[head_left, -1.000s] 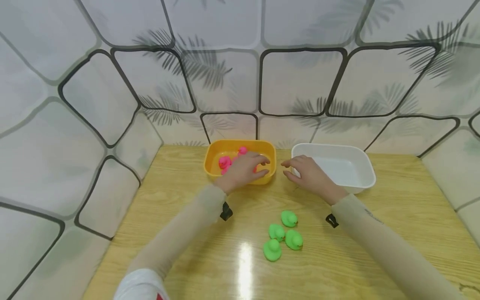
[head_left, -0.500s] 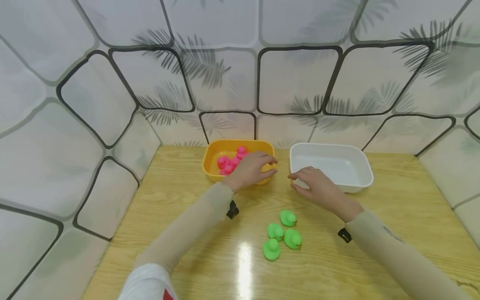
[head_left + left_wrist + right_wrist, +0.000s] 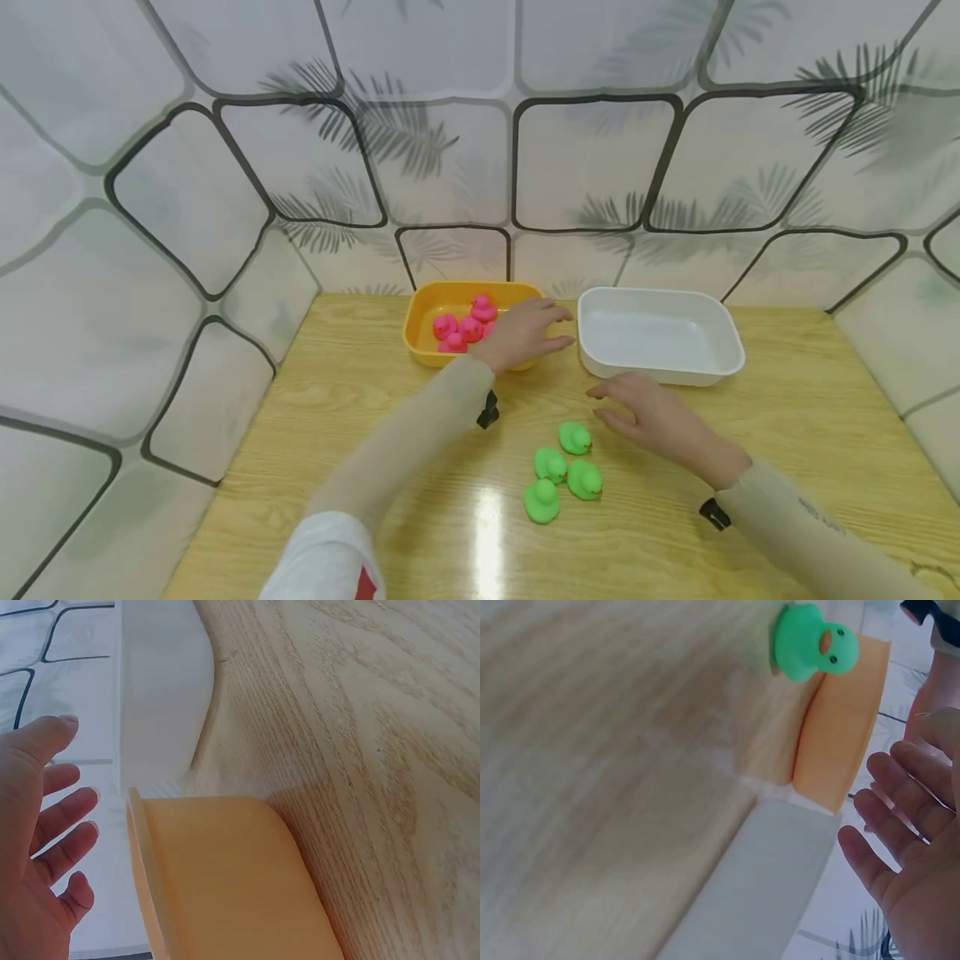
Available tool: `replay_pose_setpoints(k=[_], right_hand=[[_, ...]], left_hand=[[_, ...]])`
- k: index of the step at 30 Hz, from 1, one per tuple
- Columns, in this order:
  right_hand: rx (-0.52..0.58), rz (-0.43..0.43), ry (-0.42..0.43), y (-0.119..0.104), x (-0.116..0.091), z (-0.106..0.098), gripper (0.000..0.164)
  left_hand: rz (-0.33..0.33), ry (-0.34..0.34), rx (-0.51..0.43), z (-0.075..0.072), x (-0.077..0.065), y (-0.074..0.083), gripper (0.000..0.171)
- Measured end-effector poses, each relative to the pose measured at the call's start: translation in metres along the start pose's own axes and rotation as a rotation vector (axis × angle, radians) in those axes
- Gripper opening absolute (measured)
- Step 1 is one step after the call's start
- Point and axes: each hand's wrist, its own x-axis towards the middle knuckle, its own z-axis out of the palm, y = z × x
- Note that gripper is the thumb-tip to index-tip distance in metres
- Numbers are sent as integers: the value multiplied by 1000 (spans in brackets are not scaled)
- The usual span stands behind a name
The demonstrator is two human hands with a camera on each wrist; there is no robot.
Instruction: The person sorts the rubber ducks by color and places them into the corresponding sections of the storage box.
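On my feed the yellow rounded plastic bin (image 3: 431,359) sits close to the far edge of the light wood-grained table (image 3: 360,400), left of the middle, with the oblong white plastic tub (image 3: 660,329) a small gap to its right. I'd judge they stand side by side there so that both are easy to reach. Farther from that edge, the four lime-green rubber-looking toy ducks (image 3: 551,463) lie in a tight cluster on the table itself. Several hot-pink rubber-looking toy ducks (image 3: 471,329) are gathered inside the bin, whose walls probably keep them from straying.

I read both grips as wide and holding nothing: the left hand (image 3: 521,333) hangs over the bin's right end, fingers loose and parted, and the right hand (image 3: 660,421) hovers in front of the tub's near-left corner, fingers likewise relaxed.

Against half a second ago, the left hand reaches farther right, its fingertips past the bin's rim, baring more pink ducks. The right hand has drawn back from the tub's near rim. The green ducks look unmoved.
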Motion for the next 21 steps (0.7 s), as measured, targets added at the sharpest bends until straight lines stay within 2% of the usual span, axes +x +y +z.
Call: replay_pose_setpoints(k=[3,9,16,21], right_hand=[[6,-13,0,0,-10,6,25],[66,-37,-15,-6,-28,19,27],[82,-172,1,-16,-40,28,27],[86,-211,12,-21,-43,27,29]], left_hand=[[-12,-9,20,4,8,1,52],[-83,-31,27,10,19,4,70],[-108,-91,126,17,29,4,74],[-130,-116,146,21,34,2,75]])
